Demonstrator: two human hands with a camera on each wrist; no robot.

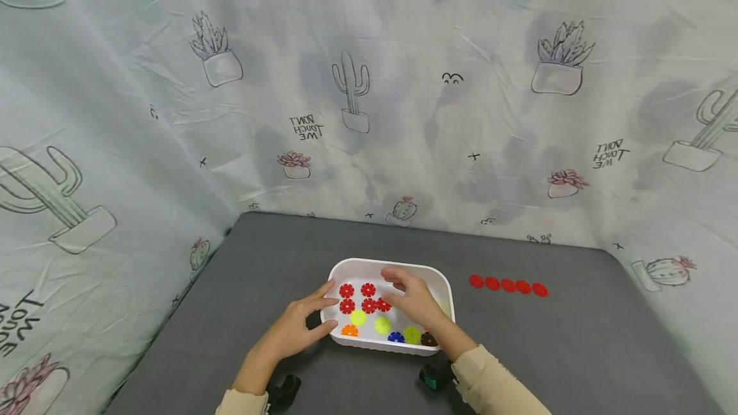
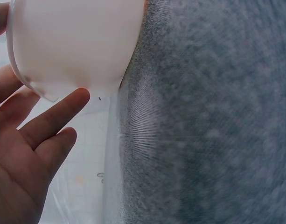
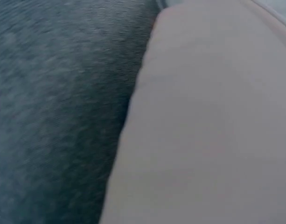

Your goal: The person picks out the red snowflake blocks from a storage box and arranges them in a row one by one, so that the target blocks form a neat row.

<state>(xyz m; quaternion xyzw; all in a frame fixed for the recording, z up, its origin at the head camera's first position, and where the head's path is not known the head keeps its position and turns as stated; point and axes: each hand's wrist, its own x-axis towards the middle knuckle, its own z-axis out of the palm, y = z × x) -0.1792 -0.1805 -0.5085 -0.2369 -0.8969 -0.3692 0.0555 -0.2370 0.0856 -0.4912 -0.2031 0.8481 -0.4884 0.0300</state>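
A white plastic tray (image 1: 392, 346) stands on the grey table, holding several notched flower-shaped discs. Red discs (image 1: 346, 306) lie toward its left and middle; yellow ones (image 1: 382, 325), an orange one (image 1: 349, 330), a blue one (image 1: 395, 337) and a dark brown one (image 1: 428, 339) lie nearer the front. My left hand (image 1: 300, 325) rests on the tray's left end with its fingers spread; in the left wrist view, some fingers reach behind the rim and two extend by the outer wall. Over the tray's right part hovers my right hand (image 1: 414, 300), thumb and fingers apart, nothing visible between them.
Right of the tray, several red discs lie in a row (image 1: 508, 285) on the grey table (image 1: 576, 338). A cactus-print cloth (image 1: 403, 146) hangs behind the table and along its sides. In the right wrist view, the tray's outer wall (image 3: 198, 121) fills the right side.
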